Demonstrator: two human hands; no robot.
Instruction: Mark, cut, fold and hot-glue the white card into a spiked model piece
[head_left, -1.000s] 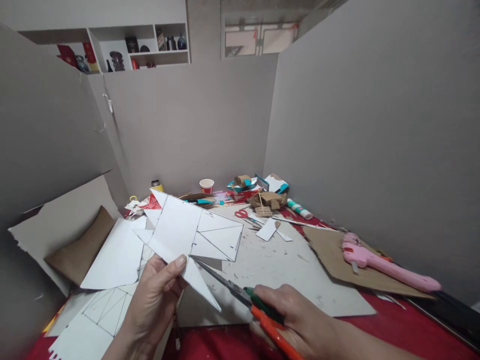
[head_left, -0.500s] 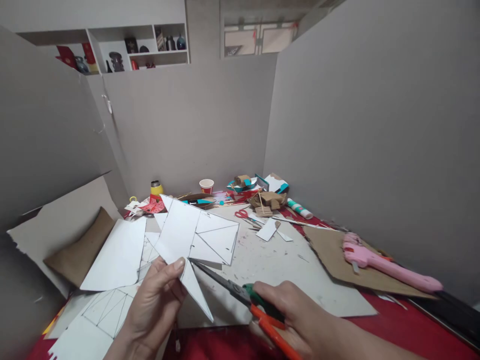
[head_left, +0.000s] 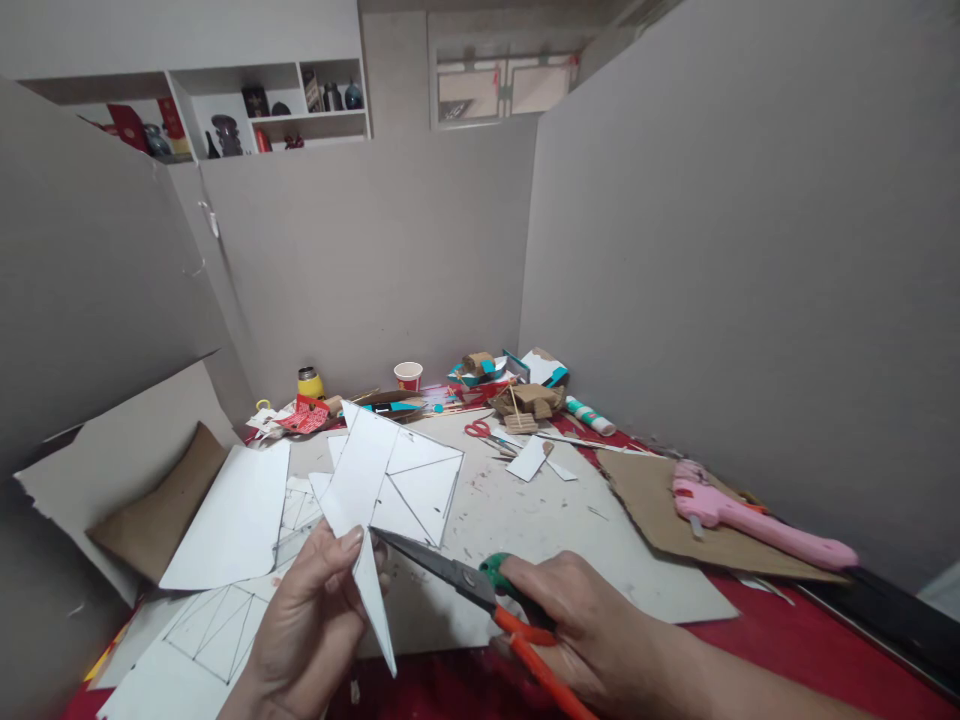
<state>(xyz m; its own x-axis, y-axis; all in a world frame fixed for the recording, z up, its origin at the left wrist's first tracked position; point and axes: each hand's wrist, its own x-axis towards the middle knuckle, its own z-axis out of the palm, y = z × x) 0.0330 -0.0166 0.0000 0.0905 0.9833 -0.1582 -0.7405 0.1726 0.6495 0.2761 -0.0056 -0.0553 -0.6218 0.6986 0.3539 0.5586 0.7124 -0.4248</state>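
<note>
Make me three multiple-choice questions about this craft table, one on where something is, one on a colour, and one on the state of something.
1. Where does the pink glue gun lie?
A. On the brown cardboard sheet at the right
B. On the wall shelf
C. In the left hand

2. What colours are the handles of the scissors in the right hand?
A. Blue and yellow
B. Green and orange
C. Black only

3. How is the white cut-out card being handled?
A. Lying flat, untouched
B. Rolled into a tube
C. Pinched in the left hand, scissor blades at its edge

Answers: 1 A, the glue gun rests on the brown sheet near the right wall. 2 B, a green loop and an orange loop show at the fingers. 3 C, the thumb presses the card while the blade tips meet it.
</note>
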